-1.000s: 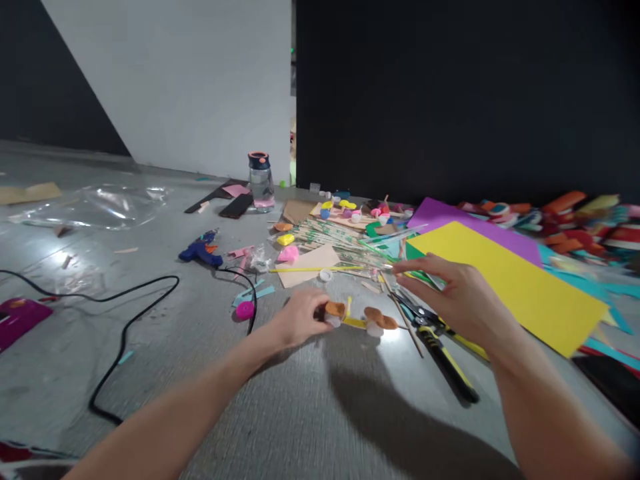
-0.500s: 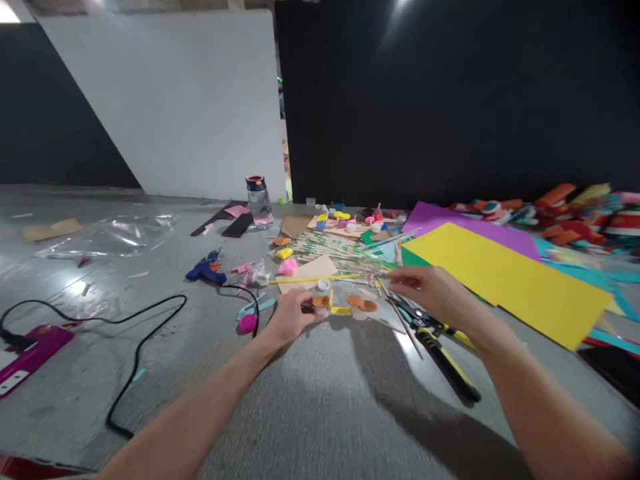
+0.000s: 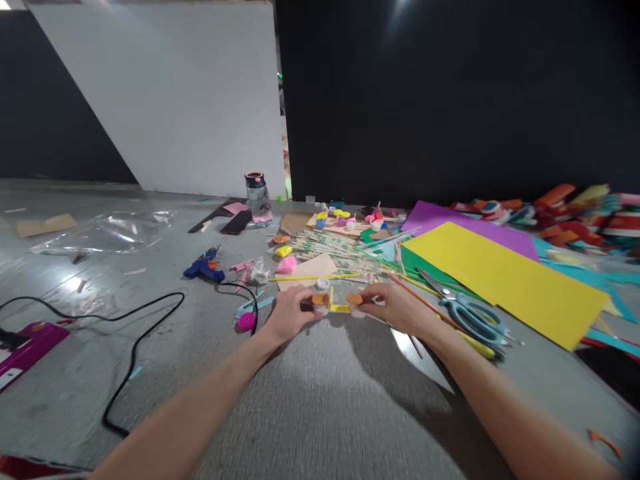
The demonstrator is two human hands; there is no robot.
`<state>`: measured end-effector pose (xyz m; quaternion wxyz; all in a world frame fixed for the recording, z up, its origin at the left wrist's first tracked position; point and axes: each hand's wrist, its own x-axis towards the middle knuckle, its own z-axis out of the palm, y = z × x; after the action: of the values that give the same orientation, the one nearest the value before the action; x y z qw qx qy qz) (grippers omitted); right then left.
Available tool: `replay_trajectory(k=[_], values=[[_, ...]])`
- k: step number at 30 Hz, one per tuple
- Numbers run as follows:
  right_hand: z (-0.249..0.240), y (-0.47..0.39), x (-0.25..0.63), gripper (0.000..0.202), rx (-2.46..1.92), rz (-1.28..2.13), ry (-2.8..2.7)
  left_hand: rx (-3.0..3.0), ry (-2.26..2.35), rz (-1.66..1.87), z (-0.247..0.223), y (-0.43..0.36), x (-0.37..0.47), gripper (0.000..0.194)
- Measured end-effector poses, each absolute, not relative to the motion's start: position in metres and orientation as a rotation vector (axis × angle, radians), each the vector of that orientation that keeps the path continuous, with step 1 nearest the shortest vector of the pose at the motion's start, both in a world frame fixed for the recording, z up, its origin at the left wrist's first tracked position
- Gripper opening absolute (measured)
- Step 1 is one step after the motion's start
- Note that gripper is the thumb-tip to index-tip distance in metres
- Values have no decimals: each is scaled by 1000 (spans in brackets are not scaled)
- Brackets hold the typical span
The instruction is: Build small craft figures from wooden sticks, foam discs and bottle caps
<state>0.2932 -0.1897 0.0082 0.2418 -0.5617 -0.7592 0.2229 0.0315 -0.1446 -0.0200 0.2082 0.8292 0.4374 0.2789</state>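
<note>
On the grey table sits a small craft piece with a yellow strip [image 3: 341, 309] in its middle and whitish round parts below its two ends. My left hand [image 3: 294, 311] grips its left end, fingers around an orange-brown piece [image 3: 321, 299]. The fingers of my right hand [image 3: 387, 304] pinch the orange-brown piece [image 3: 354, 299] at the right end. A white bottle cap [image 3: 323, 284] lies just behind the craft piece, near a beige paper sheet [image 3: 315, 269].
Blue-grey scissors [image 3: 465, 311] lie beyond my right forearm, beside yellow paper [image 3: 505, 280]. Printed sticks [image 3: 325, 246] are spread behind. To the left are a blue glue gun [image 3: 204, 267], its black cable, a magenta roll [image 3: 246, 321] and a water bottle [image 3: 258, 200].
My right hand has moved left and inward, from beside the pliers to the right orange-brown piece, and closed on it. The scissors now show beyond the forearm. My left hand keeps its grip.
</note>
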Motion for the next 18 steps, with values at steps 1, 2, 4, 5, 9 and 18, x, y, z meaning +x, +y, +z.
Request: replay_trajectory(k=[1,2,4,5,9,18], values=[[8,-190,293,20,-1535,604,-2075,2309,1219,774,-20,-145,32,18],[8,-190,293,19,-1535,599,-2075,2310,1219,772,-20,-145,32,19],[8,-191,292,18,-1537,590,-2074,2312,1221,769,-20,-145,31,19],[8,-192,292,18,-1540,585,-2073,2313,1222,767,-20,-145,31,19],[11,-193,293,20,-1540,587,-2063,2316,1231,767,-19,-146,31,18],[32,-196,297,26,-1507,574,-1989,2324,1219,789,-20,-146,32,16]])
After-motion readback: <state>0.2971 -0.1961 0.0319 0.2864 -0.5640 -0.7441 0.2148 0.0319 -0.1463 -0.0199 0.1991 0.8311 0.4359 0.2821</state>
